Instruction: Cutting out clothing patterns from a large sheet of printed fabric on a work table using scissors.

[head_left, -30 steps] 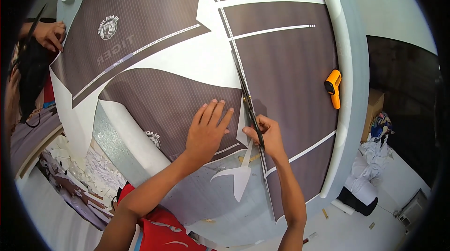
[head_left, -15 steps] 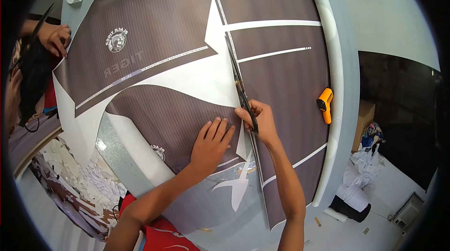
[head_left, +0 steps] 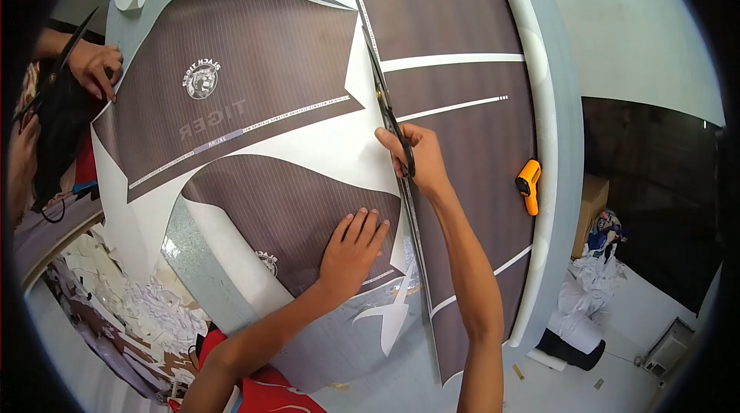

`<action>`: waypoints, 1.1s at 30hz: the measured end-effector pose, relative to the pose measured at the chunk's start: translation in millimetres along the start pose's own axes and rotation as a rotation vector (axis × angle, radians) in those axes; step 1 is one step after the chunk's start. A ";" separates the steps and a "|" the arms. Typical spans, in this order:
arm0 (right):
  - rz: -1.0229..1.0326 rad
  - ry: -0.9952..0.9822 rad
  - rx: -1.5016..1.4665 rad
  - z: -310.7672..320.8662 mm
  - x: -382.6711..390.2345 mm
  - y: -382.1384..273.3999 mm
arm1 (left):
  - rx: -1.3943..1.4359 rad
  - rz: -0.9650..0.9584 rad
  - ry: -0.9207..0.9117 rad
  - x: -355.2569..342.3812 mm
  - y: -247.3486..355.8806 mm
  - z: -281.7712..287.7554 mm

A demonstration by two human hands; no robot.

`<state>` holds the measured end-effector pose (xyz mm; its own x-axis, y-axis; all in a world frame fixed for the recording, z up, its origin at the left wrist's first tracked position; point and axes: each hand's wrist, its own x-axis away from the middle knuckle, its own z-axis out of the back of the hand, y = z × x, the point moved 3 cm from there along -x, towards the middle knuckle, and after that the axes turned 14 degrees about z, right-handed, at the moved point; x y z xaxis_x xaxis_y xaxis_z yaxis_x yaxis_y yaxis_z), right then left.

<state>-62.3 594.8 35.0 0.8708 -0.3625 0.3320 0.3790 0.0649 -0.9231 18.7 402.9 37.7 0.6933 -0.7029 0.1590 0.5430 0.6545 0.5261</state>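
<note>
Gripping black scissors (head_left: 386, 111) by handles: right hand (head_left: 420, 152), mid-frame; blades point up-frame along left edge of brown sheet (head_left: 474, 143) (likely for alignment). Left hand (head_left: 353, 253) open, flat on striped piece (head_left: 285, 193), lower centre, presumably steadying it.

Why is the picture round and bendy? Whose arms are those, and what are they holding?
It's no robot, just a person! A wide fisheye camera on their head looks down, which makes straight edges bend. Their arms come in from below. On the grey table lie dark printed sheets with white parts, plus an orange handheld tool. The left hand holds nothing: it rests on a striped piece. The right hand holds black scissors. At the left, another person's hand shows too.
</note>
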 end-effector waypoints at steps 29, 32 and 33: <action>-0.006 0.006 0.032 -11.3 -22.3 -23.2 | -0.033 -0.006 0.010 5.1 -1.6 -0.6; 0.022 0.012 0.058 -15.2 -28.2 -20.9 | -0.034 -0.008 0.012 4.5 -0.8 0.2; 0.044 0.012 0.071 -15.9 -29.6 -19.3 | -0.039 -0.010 0.017 4.3 -0.6 0.6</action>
<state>-100.4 589.6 39.8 0.8834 -0.3688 0.2891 0.3625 0.1469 -0.9203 21.1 399.3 38.6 0.6952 -0.7052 0.1392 0.5680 0.6576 0.4949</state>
